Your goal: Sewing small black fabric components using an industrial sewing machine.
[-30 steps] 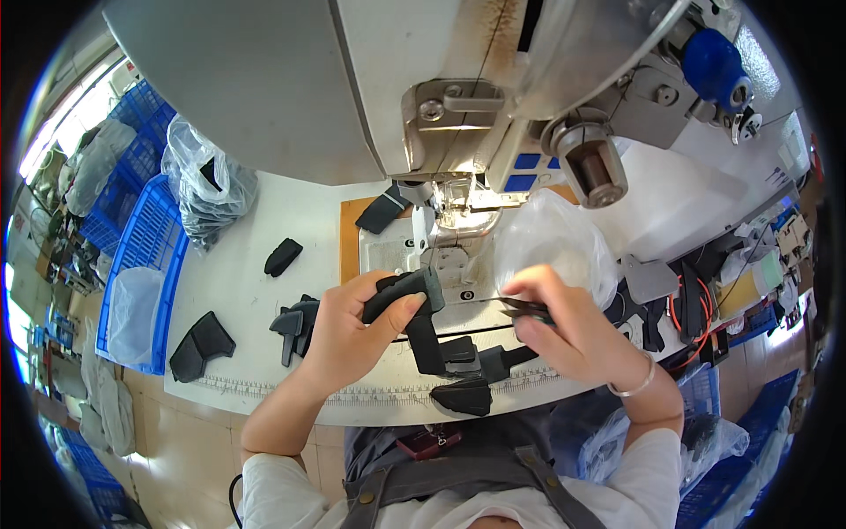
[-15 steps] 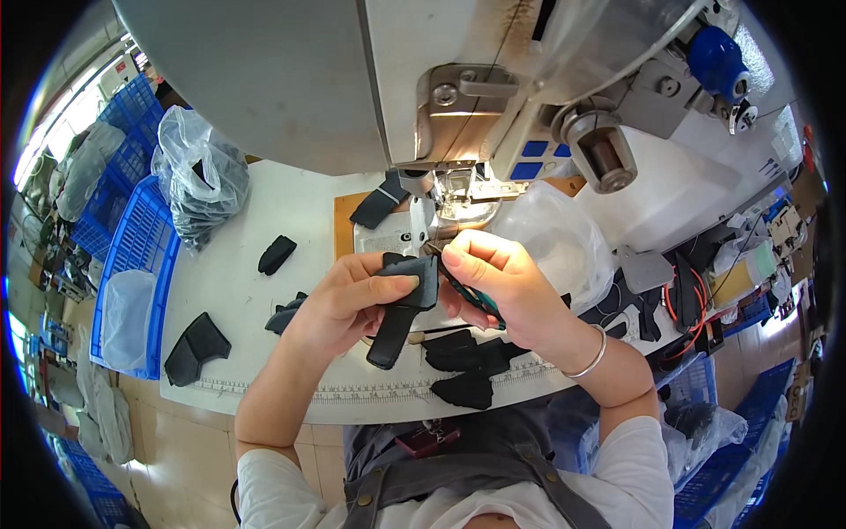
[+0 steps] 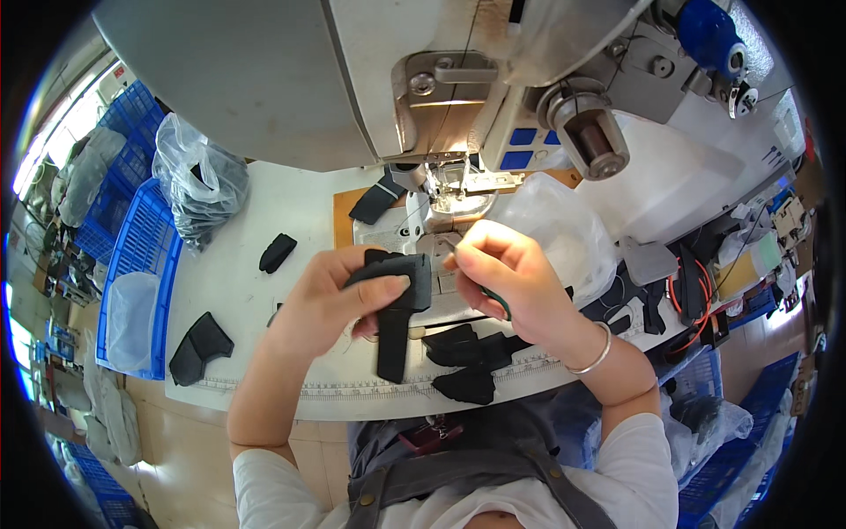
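My left hand [image 3: 330, 298] pinches a black fabric piece [image 3: 414, 280] between thumb and fingers, with a strap-like end hanging down towards the table's front edge. To its right, my right hand [image 3: 520, 286] is closed around small thread snips [image 3: 497, 303]. Part of a green handle shows below the fingers, and a dark tip sticks out by the thumb; the rest is covered by the hand. Both hands are in front of the sewing machine [image 3: 352, 97], apart from each other. Several black fabric pieces [image 3: 463, 385] lie just below the hands on the white table [image 3: 238, 309].
Further black pieces lie at the left, one [image 3: 201, 348] near the edge. A blue crate [image 3: 163, 291] and a stuffed clear bag [image 3: 198, 181] flank the table's left side. Beside the needle area sits a clear plastic bag [image 3: 564, 234]. A ruler strip [image 3: 344, 388] follows the front edge.
My right hand and the snips have drawn away from the fabric piece, opening a gap. My left hand has shifted slightly left with the piece, whose strap now hangs straighter.
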`<state>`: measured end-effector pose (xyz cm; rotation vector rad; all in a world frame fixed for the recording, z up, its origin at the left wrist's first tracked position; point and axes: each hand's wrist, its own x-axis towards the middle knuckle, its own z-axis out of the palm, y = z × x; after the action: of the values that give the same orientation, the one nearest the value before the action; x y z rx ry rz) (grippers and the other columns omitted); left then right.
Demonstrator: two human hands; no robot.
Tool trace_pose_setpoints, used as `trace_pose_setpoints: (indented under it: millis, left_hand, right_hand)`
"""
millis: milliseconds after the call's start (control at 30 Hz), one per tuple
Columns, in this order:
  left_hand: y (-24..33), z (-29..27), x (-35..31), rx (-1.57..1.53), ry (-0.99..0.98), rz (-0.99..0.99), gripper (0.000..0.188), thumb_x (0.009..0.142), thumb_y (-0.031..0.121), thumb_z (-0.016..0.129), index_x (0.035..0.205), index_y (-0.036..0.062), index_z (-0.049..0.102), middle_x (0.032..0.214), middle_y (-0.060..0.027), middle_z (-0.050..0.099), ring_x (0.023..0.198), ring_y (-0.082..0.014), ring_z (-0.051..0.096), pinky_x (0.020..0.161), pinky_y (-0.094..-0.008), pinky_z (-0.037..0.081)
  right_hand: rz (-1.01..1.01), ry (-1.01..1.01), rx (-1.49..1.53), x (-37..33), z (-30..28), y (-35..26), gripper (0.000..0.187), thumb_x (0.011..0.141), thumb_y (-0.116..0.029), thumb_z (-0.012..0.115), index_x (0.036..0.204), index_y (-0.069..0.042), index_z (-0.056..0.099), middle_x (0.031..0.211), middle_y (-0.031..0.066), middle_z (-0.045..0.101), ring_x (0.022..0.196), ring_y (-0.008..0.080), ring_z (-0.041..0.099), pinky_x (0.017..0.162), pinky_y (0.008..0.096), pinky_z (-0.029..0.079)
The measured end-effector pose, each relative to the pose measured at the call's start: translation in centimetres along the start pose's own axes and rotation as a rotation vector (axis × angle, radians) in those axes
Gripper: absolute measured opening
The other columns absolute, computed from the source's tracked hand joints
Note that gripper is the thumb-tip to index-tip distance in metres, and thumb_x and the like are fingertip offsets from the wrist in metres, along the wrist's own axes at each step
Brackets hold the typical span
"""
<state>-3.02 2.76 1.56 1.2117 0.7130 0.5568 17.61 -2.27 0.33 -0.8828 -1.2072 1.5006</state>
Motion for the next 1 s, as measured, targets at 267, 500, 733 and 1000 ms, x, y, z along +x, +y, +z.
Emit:
trace_pose_setpoints:
  millis: [267, 500, 733, 1000]
  left_hand:
    - [-3.6, 3.7, -2.1, 0.506, 0.17, 0.479, 0.05, 0.074, 0.015, 0.068, 0.118, 0.0043, 0.047, 0.077, -0.0065, 0.054, 0.06, -0.0105, 0.051, 0.052, -0.0208, 0.042]
    - [-3.4, 3.9, -1.7, 1.127, 0.167, 0.875, 0.054, 0.066, 0.026, 0.072, 0.111, -0.0001, 0.054, 0.086, -0.0111, 0.054, 0.068, -0.0223, 0.053, 0.058, -0.0288, 0.044]
    - [-4.2, 4.5, -2.1, 0.708, 0.189, 0.672, 0.025, 0.084, 0.008, 0.053, 0.106, -0.0016, 0.054, 0.071, -0.011, 0.057, 0.06, -0.0189, 0.055, 0.058, -0.0265, 0.044]
    - [-3.8, 5.1, -1.6, -0.046, 0.658, 0.639, 0.034, 0.093, 0.026, 0.039, 0.082, -0.0017, 0.054, 0.051, 0.003, 0.035, 0.042, -0.0039, 0.033, 0.037, -0.0195, 0.026]
  right_hand:
    - [-0.122, -0.064, -0.383, -3.9, 1.3, 1.7, 0.022, 0.075, -0.011, 0.064, 0.093, -0.003, 0.054, 0.062, -0.0007, 0.046, 0.051, 0.0034, 0.037, 0.047, 0.0208, 0.031]
    - [-0.43, -0.023, -0.525, -4.5, 1.2, 1.9, 0.015, 0.076, -0.011, 0.062, 0.077, 0.0, 0.052, 0.061, 0.006, 0.043, 0.048, 0.0128, 0.038, 0.044, 0.0252, 0.029]
    - [-0.384, -0.106, -0.588, -4.3, 0.8, 2.2, 0.011, 0.078, -0.008, 0.06, 0.076, -0.001, 0.052, 0.057, 0.0051, 0.043, 0.047, 0.0143, 0.036, 0.044, 0.0264, 0.03]
    - [-0.151, 0.013, -0.271, -4.4, 0.9, 4.3, 0.021, 0.083, -0.017, 0.059, 0.071, -0.001, 0.053, 0.052, 0.0003, 0.044, 0.048, 0.0063, 0.035, 0.044, 0.0234, 0.029]
